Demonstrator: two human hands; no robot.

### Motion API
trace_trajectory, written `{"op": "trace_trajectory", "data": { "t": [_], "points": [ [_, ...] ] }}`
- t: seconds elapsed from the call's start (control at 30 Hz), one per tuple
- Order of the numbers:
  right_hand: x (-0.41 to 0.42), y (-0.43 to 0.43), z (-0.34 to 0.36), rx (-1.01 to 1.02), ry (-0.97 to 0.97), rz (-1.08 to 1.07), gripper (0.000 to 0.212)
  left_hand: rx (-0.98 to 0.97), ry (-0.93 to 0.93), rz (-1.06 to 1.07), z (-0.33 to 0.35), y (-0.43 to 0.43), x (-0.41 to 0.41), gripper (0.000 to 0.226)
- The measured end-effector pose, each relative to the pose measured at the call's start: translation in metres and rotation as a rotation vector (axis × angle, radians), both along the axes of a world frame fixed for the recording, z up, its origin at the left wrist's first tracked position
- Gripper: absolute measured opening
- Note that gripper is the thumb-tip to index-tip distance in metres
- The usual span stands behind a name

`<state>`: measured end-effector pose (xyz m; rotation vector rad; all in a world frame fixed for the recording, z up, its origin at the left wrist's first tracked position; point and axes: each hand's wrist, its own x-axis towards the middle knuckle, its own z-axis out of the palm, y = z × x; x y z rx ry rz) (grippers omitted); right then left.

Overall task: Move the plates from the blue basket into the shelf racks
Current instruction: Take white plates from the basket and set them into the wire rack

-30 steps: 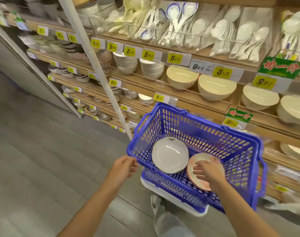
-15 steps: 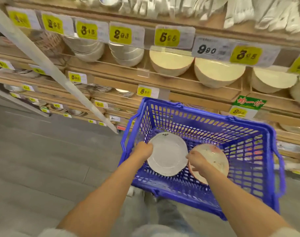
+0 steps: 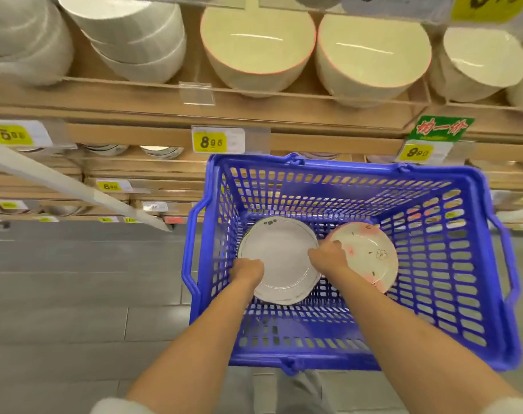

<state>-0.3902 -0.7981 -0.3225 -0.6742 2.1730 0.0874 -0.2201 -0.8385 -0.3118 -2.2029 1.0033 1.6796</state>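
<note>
Left hand [image 3: 248, 268] grips the white plate [image 3: 279, 255]; right hand [image 3: 326, 258] touches the pink plate [image 3: 370, 258] rim.

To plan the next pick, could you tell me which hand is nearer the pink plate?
Right. The right hand sits at the pink plate's left rim, seemingly gripping it. The left hand is farther left, holding the white plate's left edge.

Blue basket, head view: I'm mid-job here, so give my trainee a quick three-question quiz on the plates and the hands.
1. How many plates lie in the blue basket?
2. True or false: the left hand grips the pink-flowered plate.
3. The top shelf in view holds: A bowls, B mugs, C spoons?
Key: 1, two. 2, false: it grips the white plate, and the right hand holds the pink-flowered plate. 3, A.
</note>
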Motion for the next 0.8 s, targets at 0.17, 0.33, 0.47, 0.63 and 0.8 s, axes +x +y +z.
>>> {"op": "trace_trajectory", "data": {
  "t": [0.17, 0.33, 0.47, 0.63, 0.8],
  "points": [
    [0.002, -0.004, -0.008, 0.01, 0.076, -0.008, 0.048, 0.034, 0.047, 0.12, 0.002, -0.004, -0.005, 0.05],
    [0.013, 0.0, -0.002, -0.012, 0.057, -0.121, 0.055, 0.025, 0.008, 0.085, 0.013, -0.005, -0.003, 0.052],
    [0.014, 0.002, 0.018, -0.067, -0.031, -0.226, 0.066, -0.013, -0.024, 0.008, 0.034, -0.007, 0.002, 0.052],
    [0.005, 0.007, 0.063, -0.151, -0.054, -0.212, 0.058, -0.186, -0.041, -0.09, 0.085, -0.008, 0.003, 0.058],
    [0.004, 0.018, 0.12, -0.34, -0.106, -0.288, 0.037, -0.409, 0.025, -0.148, 0.143, -0.011, 0.01, 0.067]
  ]
}}
